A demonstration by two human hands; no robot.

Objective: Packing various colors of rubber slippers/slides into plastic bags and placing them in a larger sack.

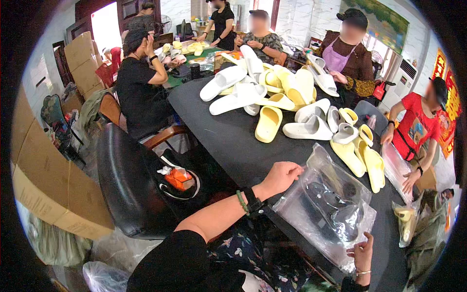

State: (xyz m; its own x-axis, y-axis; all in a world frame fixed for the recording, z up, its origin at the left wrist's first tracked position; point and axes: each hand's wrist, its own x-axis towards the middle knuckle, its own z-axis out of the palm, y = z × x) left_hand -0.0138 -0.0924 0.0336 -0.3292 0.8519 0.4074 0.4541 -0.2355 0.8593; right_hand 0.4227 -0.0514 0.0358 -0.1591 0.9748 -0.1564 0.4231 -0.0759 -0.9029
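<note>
Black sleeve [170,258], green beaded bracelet [242,202], black wristband [252,199], seemingly silvery bangle [363,273].

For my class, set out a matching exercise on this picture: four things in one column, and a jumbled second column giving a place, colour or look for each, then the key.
Column 1
1. Left hand
2. Plastic bag
3. Right hand
4. Slippers

Column 2
A. Yellow, white and grey, heaped on the dark table
B. At the bag's lower right edge
C. At the bag's upper left edge
D. Clear and see-through

Right pairs: 1-C, 2-D, 3-B, 4-A
</note>
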